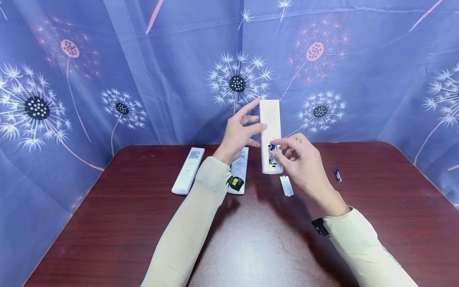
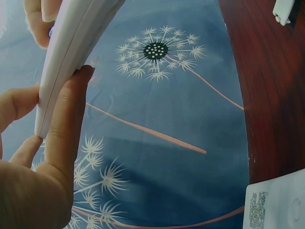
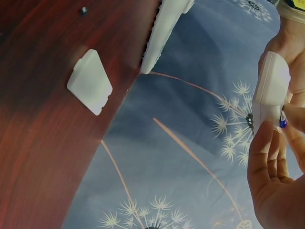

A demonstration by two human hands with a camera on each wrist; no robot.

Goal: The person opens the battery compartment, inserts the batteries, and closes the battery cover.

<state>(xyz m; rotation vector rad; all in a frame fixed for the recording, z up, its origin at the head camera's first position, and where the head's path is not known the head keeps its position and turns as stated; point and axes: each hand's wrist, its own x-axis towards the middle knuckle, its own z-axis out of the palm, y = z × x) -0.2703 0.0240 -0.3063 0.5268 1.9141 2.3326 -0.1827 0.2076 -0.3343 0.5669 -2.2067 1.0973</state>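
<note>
Held item: white remote, upright above the table, back facing you; your left hand has its grip curled round the upper body. Your right hand pinches a blue-tipped battery at the open compartment. Risk: battery may slip, roll toward the loose cover or spare battery, or seat reversed.
</note>
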